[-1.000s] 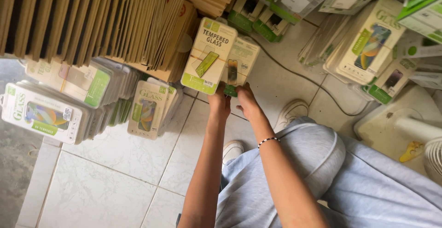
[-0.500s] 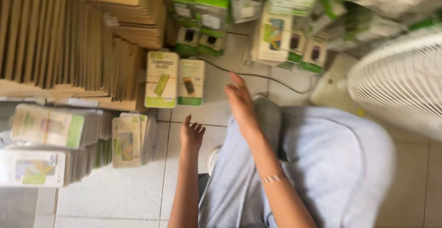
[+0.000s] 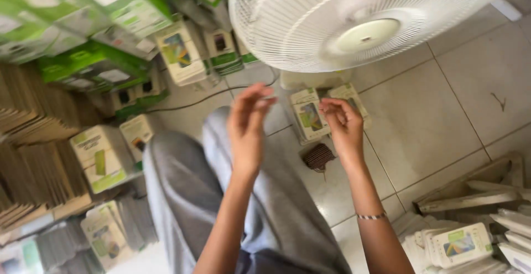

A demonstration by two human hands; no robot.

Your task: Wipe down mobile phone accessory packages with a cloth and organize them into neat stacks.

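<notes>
Both hands hang in the air below the white fan (image 3: 354,17), over the grey-trousered knee (image 3: 221,158). The left hand (image 3: 247,122) is open and holds nothing, its fingers loosely spread and blurred. The right hand (image 3: 344,127) has its fingers curled inward; I cannot tell whether they pinch anything. Just behind the right hand, at the foot of the fan, two packs (image 3: 312,116) lie on the tiled floor (image 3: 437,91), close to the fingertips but apart from them. A small dark bundle (image 3: 319,156) lies on the floor beside these packs, between the two wrists. Left of the fan stand green-and-white boxes (image 3: 110,58) and brown card stacks (image 3: 33,163); more packs (image 3: 459,246) lie well to the fan's lower right.
</notes>
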